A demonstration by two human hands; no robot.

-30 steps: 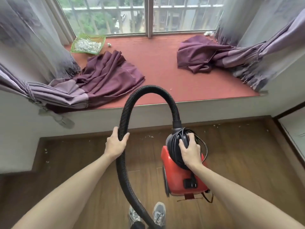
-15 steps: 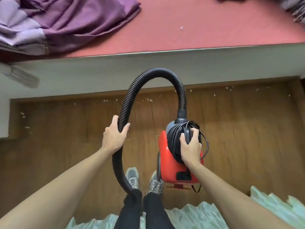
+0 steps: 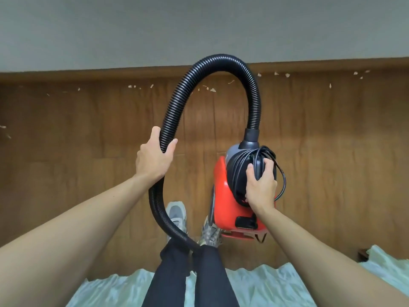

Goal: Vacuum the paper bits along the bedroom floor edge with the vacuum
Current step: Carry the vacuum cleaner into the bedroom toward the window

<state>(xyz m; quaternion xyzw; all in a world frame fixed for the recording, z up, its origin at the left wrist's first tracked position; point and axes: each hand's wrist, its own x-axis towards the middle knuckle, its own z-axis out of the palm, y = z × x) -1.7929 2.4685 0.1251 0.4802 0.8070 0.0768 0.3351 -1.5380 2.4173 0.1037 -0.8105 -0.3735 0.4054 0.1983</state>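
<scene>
Left of the vacuum (image 3: 223, 196), the left hand (image 3: 155, 158) has its fingers (image 3: 155, 132) wrapped round the black ribbed hose (image 3: 177, 103), thumb on the near side. The hose looks soft and springy. It arches up and over to the vacuum's front, and its free end drops behind the legs, so the nozzle is hidden. A grip nearer that end would likely steer it better. On top of the vacuum, the right hand (image 3: 261, 187) curls round the carry handle, over loops of black cord (image 3: 240, 167) wound there. The red shell seems rigid and fairly weighty, so it is best borne by that handle. The loose cord loops may slip. Beyond the vacuum, paper bits (image 3: 212, 89) dot the wooden floor (image 3: 88, 129) along the skirting. They are light and easily scattered.
</scene>
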